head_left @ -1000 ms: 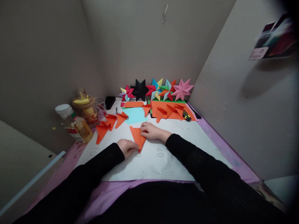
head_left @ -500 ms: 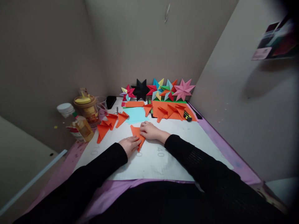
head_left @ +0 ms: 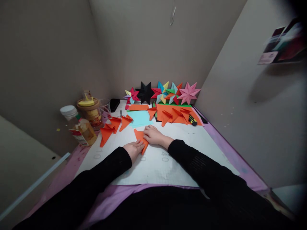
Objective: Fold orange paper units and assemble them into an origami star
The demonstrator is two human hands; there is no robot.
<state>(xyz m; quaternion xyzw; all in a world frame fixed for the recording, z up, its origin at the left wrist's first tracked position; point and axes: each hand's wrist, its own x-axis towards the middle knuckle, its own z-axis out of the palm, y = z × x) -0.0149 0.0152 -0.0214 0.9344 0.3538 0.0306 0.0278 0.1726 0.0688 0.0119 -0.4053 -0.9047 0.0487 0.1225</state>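
A folded piece of orange paper (head_left: pixel 140 134) lies on the white sheet in front of me, its narrow point toward me. My left hand (head_left: pixel 134 150) rests on its lower part, fingers stretched out flat over the paper. On the right edge, my right hand (head_left: pixel 153 134) is closed, with curled fingers pressed onto the paper. The fingers cover part of the folds. Similar orange folded pieces (head_left: pixel 106 132) lie to the left, and more orange folded pieces (head_left: pixel 166 117) lie farther back on the right.
Several paper stars (head_left: pixel 145 92) lean against the back wall. Light blue paper (head_left: pixel 139 118), an orange sheet (head_left: pixel 194 119) and a yellow-black cutter (head_left: pixel 192 120) lie before them. At left stand a bottle (head_left: pixel 83 131), a brown tub (head_left: pixel 89 110) and a clear cup (head_left: pixel 105 107).
My view has shifted slightly. Both hands stay on the orange paper in nearly the same place; the left hand has moved only a little.
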